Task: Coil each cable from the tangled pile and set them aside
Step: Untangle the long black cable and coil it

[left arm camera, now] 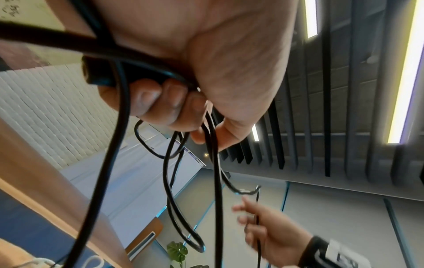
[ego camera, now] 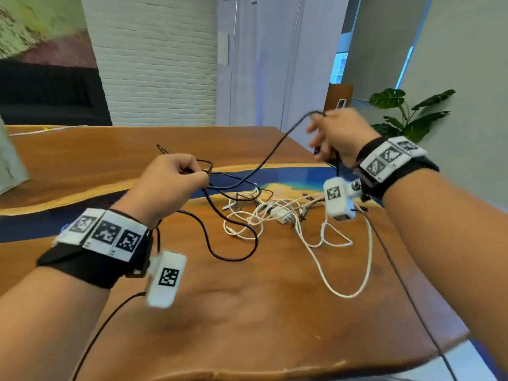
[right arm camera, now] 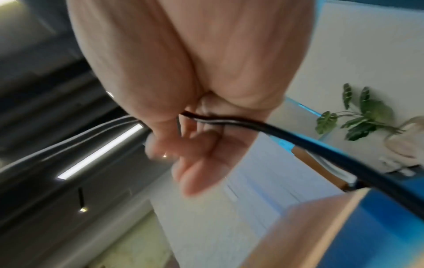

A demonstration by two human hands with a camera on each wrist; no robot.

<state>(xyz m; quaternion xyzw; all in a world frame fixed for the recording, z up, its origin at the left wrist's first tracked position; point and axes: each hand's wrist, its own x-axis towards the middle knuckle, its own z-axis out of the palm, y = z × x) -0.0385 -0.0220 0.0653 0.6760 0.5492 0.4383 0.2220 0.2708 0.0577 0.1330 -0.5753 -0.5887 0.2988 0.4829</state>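
Observation:
A thin black cable (ego camera: 261, 160) spans between both hands above the wooden table (ego camera: 247, 312). My left hand (ego camera: 192, 174) grips several loops of it; in the left wrist view its fingers (left arm camera: 160, 101) curl round the gathered strands (left arm camera: 215, 181). My right hand (ego camera: 327, 138) is raised at the far right and holds the cable, which arches over its top and hangs out below. The right wrist view shows the cable (right arm camera: 321, 150) running between the thumb and the blurred fingers (right arm camera: 195, 163). A tangled pile of white cables (ego camera: 275, 213) lies on the table between the hands.
A small white adapter (ego camera: 280, 214) sits inside the pile. A blue resin band (ego camera: 288, 171) crosses the tabletop. The table's right edge (ego camera: 428, 292) runs close under my right forearm. A potted plant (ego camera: 406, 116) stands beyond it, and a grey object (ego camera: 11, 166) sits at far left.

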